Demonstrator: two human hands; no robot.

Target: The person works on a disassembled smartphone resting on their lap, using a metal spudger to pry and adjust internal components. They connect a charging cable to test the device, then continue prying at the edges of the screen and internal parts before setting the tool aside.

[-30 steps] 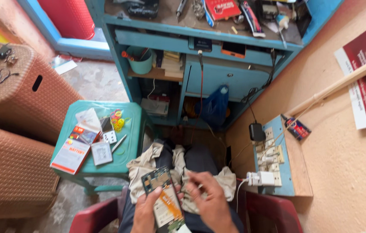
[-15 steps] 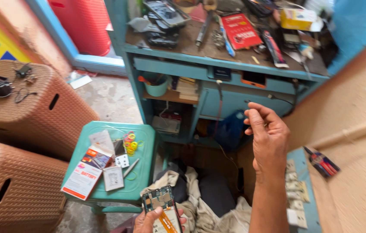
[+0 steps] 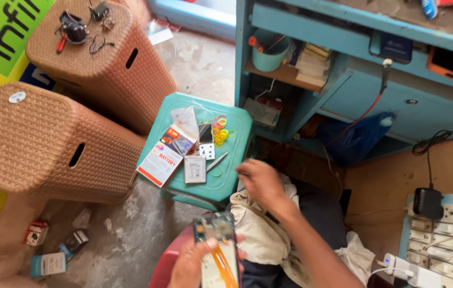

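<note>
Phone repair, seen from above: your left hand (image 3: 192, 264) grips an opened smartphone (image 3: 218, 248) at the bottom edge of the frame, fingers clamped around its lower body, the exposed back showing a circuit board at the top and orange ribbon cables running down the middle. Your right hand (image 3: 261, 181) hovers empty over a crumpled cream cloth (image 3: 261, 234) on your lap, fingers loosely curled and slightly apart, near the front edge of a small teal plastic stool (image 3: 232, 178). On the stool lie a flat battery package (image 3: 161, 160), a white rectangular battery (image 3: 195, 169), a small dark phone part (image 3: 205, 133), a metal tool (image 3: 217, 161) and a cluster of coloured rubber bands (image 3: 221, 130). Two woven brown plastic stools (image 3: 50, 144) stand to the left, the farther one carrying tangled wires and small tools (image 3: 80, 32). A blue workbench (image 3: 360, 64) fills the upper right, with a teal cup (image 3: 270, 50) on its shelf. A power strip with a black charger (image 3: 428, 204) sits at the lower right.
</note>
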